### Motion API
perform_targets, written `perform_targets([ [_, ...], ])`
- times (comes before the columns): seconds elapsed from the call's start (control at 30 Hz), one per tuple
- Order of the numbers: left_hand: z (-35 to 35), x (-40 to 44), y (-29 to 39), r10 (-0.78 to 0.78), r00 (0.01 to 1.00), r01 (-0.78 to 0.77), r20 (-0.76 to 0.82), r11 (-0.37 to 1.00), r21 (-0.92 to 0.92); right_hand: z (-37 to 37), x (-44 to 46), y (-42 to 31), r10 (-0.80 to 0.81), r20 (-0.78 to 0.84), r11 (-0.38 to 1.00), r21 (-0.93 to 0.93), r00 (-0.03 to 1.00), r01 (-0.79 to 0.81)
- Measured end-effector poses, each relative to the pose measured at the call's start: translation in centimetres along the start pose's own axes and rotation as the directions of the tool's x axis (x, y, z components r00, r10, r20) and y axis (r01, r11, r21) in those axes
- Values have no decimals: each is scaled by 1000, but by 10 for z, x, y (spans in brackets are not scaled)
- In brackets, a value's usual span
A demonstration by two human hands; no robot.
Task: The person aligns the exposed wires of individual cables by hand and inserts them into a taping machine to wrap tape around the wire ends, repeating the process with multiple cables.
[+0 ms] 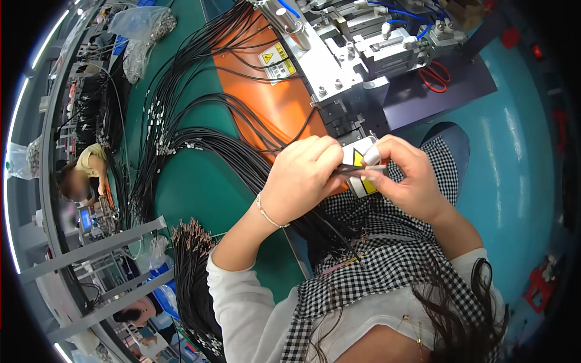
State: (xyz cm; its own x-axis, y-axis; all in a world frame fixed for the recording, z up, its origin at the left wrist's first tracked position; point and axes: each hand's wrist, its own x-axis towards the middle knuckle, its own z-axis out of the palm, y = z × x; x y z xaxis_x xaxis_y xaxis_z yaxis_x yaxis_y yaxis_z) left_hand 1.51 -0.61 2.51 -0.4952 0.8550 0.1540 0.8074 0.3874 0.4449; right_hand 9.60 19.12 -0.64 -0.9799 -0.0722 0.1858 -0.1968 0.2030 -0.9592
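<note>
My left hand point(304, 175) is closed around a black cable point(349, 170), whose end points toward my other hand. In the fingers of my right hand point(407, 176) is a small silvery piece point(376, 169) at the cable's end; its exact kind is too small to tell. Both hands meet just in front of a metal machine point(339, 66) with a black fixture. A yellow and white warning label point(358, 158) shows behind the fingers. Below my left wrist, more black cables point(315, 227) run toward my lap.
Bundles of black cables with pale connectors point(163, 136) lie on the green table point(193, 187) and orange panel point(248, 97). Red-handled scissors point(434, 77) rest on the dark machine base. Another cable bundle point(193, 272) stands at lower left. A co-worker point(91, 169) sits at far left.
</note>
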Motion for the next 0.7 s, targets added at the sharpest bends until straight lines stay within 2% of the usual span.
perform_targets([
  [0.1,-1,9,0,42,998,-42,-36,999,-1,-3,7,2,-2,3,1000,19,1000,2],
  [0.2,7,15,-1,21,997,-30,-76,991,-130,-6,9,6,72,-15,994,79,997,-71],
  [0.23,7,17,0,34,997,-44,-75,988,-147,-5,13,8,93,-35,980,180,995,-85],
  [0.3,1,17,6,-256,967,246,-2,933,-261,-4,21,12,128,-75,922,377,989,-91],
  [0.33,1,18,7,-391,919,386,47,872,-302,-5,23,14,132,-87,925,368,987,-92],
  [0.37,3,21,8,-381,923,377,51,873,-308,-6,26,16,147,-73,920,377,986,-109],
  [0.47,11,27,8,-526,850,402,-19,672,-623,-9,30,18,179,-43,907,394,983,-147],
  [0.5,12,28,7,-522,853,398,-16,670,-626,-9,31,17,161,-49,919,372,986,-132],
  [0.6,12,29,7,-316,940,255,-129,902,-348,-13,33,16,126,-59,940,325,990,-100],
  [0.7,13,30,11,-317,926,236,-206,910,-341,-18,34,17,292,87,866,398,953,-302],
])
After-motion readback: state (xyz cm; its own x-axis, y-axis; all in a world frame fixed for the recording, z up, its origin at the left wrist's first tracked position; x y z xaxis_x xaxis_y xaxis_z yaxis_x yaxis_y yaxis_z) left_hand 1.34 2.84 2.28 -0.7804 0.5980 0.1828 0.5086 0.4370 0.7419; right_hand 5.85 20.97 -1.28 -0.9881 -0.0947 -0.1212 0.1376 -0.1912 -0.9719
